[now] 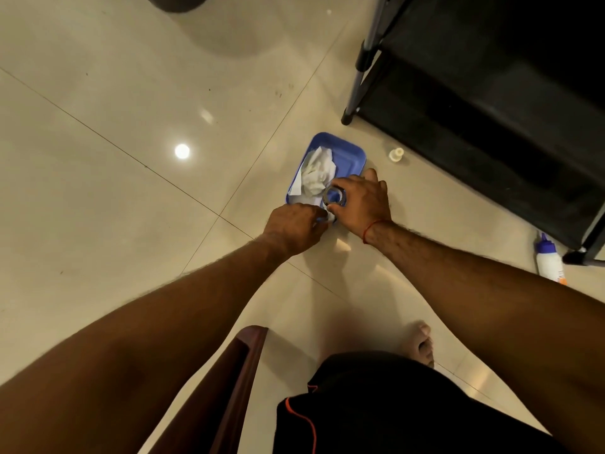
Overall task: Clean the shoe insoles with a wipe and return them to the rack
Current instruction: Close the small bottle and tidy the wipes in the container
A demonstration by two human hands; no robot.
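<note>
A blue tray [350,154] lies on the tiled floor with crumpled white wipes [317,173] heaped in its left half. At the tray's near end my right hand [361,199] curls its fingers round a small clear round container [334,197]. My left hand [294,227] reaches in from the left and pinches something small and white just below that container; its fingertips hide most of it. The black shoe rack [484,103] stands at the upper right. No insoles show in this view.
A small pale cap [396,155] sits on the floor between tray and rack. A white bottle with a blue top [547,257] lies by the rack's near leg. A dark wooden chair arm [235,371] rises at the bottom centre, and my bare foot [422,342] is beside it.
</note>
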